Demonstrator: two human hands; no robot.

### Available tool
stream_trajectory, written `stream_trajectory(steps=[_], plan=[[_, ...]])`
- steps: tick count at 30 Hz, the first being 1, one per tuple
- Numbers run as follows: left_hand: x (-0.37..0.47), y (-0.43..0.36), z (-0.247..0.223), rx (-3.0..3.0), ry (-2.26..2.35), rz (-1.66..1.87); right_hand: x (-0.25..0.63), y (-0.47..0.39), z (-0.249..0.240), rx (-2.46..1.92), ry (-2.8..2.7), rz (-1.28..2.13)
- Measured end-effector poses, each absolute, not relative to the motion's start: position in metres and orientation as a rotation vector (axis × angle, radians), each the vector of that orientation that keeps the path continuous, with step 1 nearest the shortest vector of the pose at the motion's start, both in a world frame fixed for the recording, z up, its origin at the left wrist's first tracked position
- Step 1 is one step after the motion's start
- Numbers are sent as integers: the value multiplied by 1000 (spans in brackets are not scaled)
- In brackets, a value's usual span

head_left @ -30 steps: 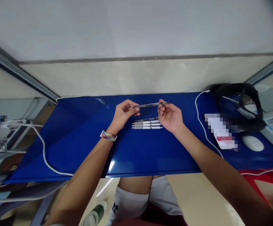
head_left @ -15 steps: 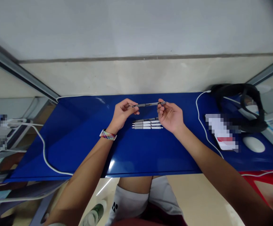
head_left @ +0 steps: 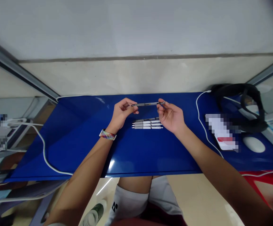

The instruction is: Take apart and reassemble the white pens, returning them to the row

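A grey and clear pen [head_left: 147, 104] is held level above the blue table [head_left: 84, 135], its ends between my two hands. My left hand [head_left: 123, 113] pinches the tip end between thumb and fingers; a colourful woven band circles that wrist. At the other end, the dark clip side, my right hand [head_left: 171, 116] grips with its fingertips. Just below the held pen, several pens [head_left: 147, 125] lie side by side on the table, tips to the left. Most have white barrels with grey grips, and the topmost is darker. My right hand hides part of their right ends.
To the right are a phone-like device [head_left: 222, 131], blurred out, a white mouse [head_left: 254, 144] and a black headset strap [head_left: 242, 97]. White cables [head_left: 44, 150] cross both sides of the table. A pale wall [head_left: 136, 75] stands behind. A bottle [head_left: 95, 215] is below the front edge.
Both hands and the pen between them have shifted very slightly to the left. The row of pens on the table stays as it was.
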State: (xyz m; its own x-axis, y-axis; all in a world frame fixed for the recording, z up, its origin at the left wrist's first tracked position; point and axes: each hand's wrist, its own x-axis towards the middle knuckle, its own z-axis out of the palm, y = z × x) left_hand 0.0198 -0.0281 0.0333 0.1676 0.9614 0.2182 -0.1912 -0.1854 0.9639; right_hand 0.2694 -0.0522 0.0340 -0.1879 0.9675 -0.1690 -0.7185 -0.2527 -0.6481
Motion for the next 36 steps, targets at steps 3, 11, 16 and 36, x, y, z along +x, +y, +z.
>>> stream_trajectory(steps=[3,11,16,36], plan=[[20,-28,33,1314,838,1287,269,-52,32,-684,-518,1707],[20,-29,33,1351,840,1279,269,-50,26,-736,-623,1636],[19,-28,33,1359,825,1289,272,-47,21,-725,-681,1613],[16,-25,33,1385,870,1303,267,-52,31,-643,-491,1734]])
